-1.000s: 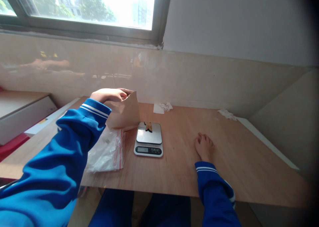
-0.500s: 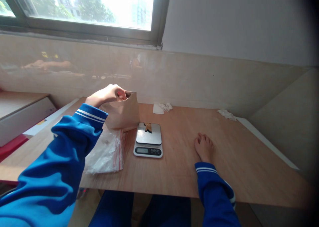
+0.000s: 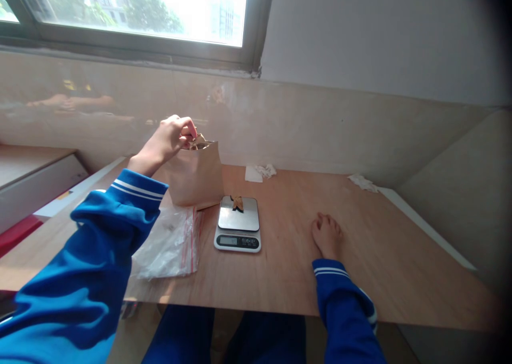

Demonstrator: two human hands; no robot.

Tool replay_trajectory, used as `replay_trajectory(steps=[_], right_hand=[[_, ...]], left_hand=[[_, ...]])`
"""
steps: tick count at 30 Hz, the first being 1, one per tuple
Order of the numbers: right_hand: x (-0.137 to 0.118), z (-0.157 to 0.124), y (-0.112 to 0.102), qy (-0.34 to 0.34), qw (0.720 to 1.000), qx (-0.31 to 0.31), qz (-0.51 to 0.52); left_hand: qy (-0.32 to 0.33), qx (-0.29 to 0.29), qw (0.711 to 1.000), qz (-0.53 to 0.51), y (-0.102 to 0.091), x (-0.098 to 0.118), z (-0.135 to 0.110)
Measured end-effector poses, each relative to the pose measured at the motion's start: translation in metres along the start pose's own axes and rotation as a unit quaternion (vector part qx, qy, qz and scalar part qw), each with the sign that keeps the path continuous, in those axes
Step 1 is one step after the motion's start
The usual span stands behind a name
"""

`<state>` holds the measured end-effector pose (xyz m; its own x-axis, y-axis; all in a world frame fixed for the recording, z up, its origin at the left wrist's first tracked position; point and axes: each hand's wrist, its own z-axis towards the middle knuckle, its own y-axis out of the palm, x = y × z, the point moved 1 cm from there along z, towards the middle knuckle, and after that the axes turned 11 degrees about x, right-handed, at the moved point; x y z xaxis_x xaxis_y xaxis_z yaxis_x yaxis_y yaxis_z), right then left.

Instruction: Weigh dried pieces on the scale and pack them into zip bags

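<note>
My left hand (image 3: 170,135) is at the mouth of a brown paper bag (image 3: 196,177), its fingers closed in a pinch on a light-brown dried piece (image 3: 200,138) at the rim. More brown bits show inside the opening. On the steel plate of a white kitchen scale (image 3: 239,241) lies a similar brown, dark-edged piece (image 3: 238,203). The digits on its display are too small to read. My right hand (image 3: 328,236) rests on the wooden table to the right of the scale, fingers loosely curled, with nothing visible in it.
Clear zip bags (image 3: 168,247) with red seal lines lie in front of the paper bag. A white card (image 3: 253,174) and crumpled tissue (image 3: 266,170) are by the wall, another tissue (image 3: 363,183) at the back right. At left stands a white box (image 3: 44,185).
My left hand has risen from inside the paper bag to its rim, and a brown piece now shows at the fingertips. My right hand and the scale have stayed put.
</note>
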<state>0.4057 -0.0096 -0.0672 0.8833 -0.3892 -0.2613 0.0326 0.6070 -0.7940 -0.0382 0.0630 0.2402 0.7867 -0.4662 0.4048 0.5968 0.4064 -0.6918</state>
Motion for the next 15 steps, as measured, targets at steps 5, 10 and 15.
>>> replay_trajectory(steps=[5, 10, 15], right_hand=[[-0.001, 0.000, -0.001, 0.000, 1.000, 0.005, 0.000], [-0.001, -0.001, -0.002, -0.012, 1.000, 0.011, 0.003], [-0.001, -0.001, -0.002, -0.006, 1.000, 0.011, 0.003]], left_hand=[[0.013, 0.044, 0.998, 0.040, -0.003, 0.004, -0.002], [-0.014, 0.074, 0.995, -0.067, 0.002, 0.022, -0.015], [-0.068, -0.286, 0.929, -0.225, 0.051, 0.028, -0.059]])
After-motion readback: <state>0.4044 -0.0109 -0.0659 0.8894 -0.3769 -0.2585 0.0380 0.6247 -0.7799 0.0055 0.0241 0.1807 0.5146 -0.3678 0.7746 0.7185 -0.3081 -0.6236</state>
